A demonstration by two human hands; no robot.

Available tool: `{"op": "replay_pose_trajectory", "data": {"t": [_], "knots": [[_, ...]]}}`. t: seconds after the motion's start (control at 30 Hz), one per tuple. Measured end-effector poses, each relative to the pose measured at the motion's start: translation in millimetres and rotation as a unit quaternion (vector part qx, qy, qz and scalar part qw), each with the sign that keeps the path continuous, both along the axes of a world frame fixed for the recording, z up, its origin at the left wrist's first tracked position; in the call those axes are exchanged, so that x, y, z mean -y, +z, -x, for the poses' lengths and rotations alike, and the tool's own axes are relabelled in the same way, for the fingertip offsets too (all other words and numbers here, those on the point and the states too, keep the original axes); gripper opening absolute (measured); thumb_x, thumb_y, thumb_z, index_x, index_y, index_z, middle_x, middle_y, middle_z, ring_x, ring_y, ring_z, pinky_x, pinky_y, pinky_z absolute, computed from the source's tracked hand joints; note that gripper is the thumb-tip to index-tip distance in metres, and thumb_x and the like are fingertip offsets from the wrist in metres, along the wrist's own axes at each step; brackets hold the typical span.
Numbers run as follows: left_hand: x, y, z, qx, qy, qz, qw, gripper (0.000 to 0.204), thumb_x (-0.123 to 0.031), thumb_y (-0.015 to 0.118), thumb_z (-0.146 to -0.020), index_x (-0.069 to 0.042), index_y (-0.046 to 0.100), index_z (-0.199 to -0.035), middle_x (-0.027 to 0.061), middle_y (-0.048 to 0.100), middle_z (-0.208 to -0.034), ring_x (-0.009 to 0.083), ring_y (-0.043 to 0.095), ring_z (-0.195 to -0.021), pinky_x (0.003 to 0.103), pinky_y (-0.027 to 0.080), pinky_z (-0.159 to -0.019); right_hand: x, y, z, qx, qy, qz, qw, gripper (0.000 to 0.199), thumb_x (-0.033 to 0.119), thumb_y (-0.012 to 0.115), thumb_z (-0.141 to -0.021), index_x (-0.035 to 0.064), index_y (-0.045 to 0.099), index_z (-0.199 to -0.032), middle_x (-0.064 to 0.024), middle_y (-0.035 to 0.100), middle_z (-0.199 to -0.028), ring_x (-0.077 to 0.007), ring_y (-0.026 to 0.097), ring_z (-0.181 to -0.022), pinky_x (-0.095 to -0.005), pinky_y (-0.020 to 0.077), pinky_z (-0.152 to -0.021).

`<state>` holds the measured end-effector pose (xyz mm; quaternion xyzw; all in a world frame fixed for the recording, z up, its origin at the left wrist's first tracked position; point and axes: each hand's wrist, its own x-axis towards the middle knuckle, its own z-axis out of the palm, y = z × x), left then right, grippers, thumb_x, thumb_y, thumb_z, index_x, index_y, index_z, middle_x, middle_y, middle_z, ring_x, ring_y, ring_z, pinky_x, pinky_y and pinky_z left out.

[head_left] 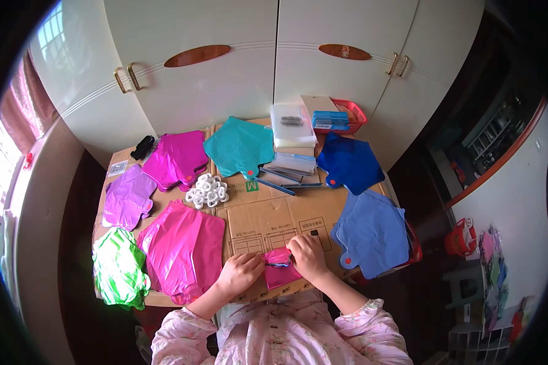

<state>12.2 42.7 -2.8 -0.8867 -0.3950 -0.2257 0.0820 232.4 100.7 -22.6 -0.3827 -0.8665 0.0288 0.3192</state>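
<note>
Close to the near edge of the cardboard-covered table, a small folded pink foil sheet (282, 277) lies between my hands. My left hand (242, 273) pinches its left side, and my right hand (308, 255) grips its upper right corner. A dark strip shows in the fold between the fingers; I cannot make out what it is. Left of my left hand lies a pile of flat, shiny hot-pink foil sheets (182, 246) with a rounded tab. A light blue pile of sheets (371, 231) is on the right.
Around the cardboard (259, 213) lie green (120, 264), lilac (128, 198), magenta (175, 157), teal (240, 146) and dark blue foil piles (352, 163). White rings (207, 191), clear plastic sleeves (291, 131), blue packets (330, 120) and a red basket (360, 115) sit farther back, before cabinets (195, 91).
</note>
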Motion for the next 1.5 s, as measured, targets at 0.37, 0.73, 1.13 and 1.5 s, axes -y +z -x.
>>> {"op": "replay_pose_trajectory", "data": {"t": [0.37,0.73,1.13,1.5], "knots": [[-8,9,-18,0.061,0.074,0.041,0.995,0.025,-0.013,0.057,-0.075,-0.006,0.064,-0.099,0.0052,0.067,-0.099,0.0154,0.063,-0.087,0.03,0.046,-0.073,-1,2,-4,0.063,0.048,-0.087,0.993,0.009,0.011,0.059,-0.074,0.0101,0.05,-0.07,-0.0025,0.05,-0.069,-0.019,0.056,-0.071,-0.0347,0.041,-0.071],[8,-1,-25,-0.156,0.064,-0.016,0.986,0.038,-0.014,0.054,-0.075,0.004,0.062,-0.107,0.0143,0.066,-0.108,0.0215,0.062,-0.103,0.03,0.047,-0.082,6,15,2,0.119,0.027,-0.096,0.988,0.005,0.013,0.056,-0.076,0.0106,0.052,-0.073,-0.0029,0.052,-0.074,-0.018,0.056,-0.079,-0.0332,0.0418,-0.072],[21,-4,-28,-0.155,0.081,-0.007,0.984,0.044,-0.015,0.053,-0.077,0.007,0.058,-0.115,0.0169,0.063,-0.115,0.0255,0.058,-0.112,0.035,0.042,-0.096,29,-3,-1,0.114,0.042,-0.085,0.989,0.027,0.013,0.055,-0.084,-0.0019,0.064,-0.105,-0.0143,0.066,-0.108,-0.0248,0.062,-0.106,-0.0399,0.0437,-0.101],[33,7,-15,0.015,0.085,0.127,0.988,0.047,-0.015,0.059,-0.077,0.004,0.054,-0.12,0.0155,0.064,-0.113,0.0217,0.061,-0.108,0.044,0.036,-0.105,30,2,-8,0.086,0.081,0.019,0.993,0.041,0.01,0.058,-0.076,-0.0043,0.06,-0.114,-0.0197,0.061,-0.118,-0.0308,0.059,-0.113,-0.0448,0.0404,-0.104]]}}
